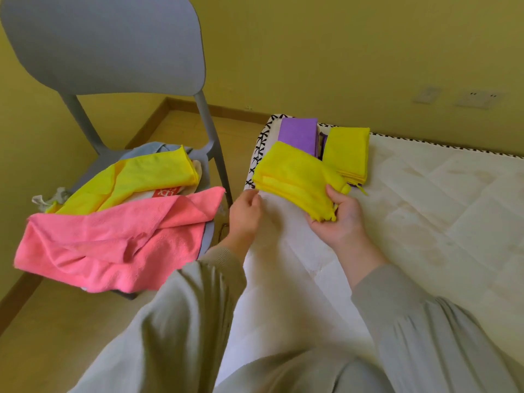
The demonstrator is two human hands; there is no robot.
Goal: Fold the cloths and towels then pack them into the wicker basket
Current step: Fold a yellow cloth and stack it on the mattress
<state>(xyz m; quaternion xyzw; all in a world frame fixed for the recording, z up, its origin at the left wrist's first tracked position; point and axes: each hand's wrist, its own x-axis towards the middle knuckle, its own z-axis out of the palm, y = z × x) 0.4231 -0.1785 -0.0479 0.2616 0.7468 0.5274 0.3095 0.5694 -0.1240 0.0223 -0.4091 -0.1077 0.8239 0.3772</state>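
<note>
Where R fingers (319, 224) curl, yellow cloth (295, 177) inside.

Open run: the bare mattress (425, 222) surface right of and in front of the folded piles.

Far-left mattress corner is crowded. The purple folded cloth (297, 134) and yellow stack (347, 154) sit side by side, and the folded yellow cloth (295, 177) gripped by the right hand (340, 217) overlaps the front of both. The left hand (245, 214) is at the mattress edge.

Left side: the grey chair (113, 52) is close, with a narrow floor (241, 137) gap between. Its seat is piled with a pink towel (113, 236) and a loose yellow cloth (136, 177), the pink overhanging. The wall (340, 52) is close behind the piles.
</note>
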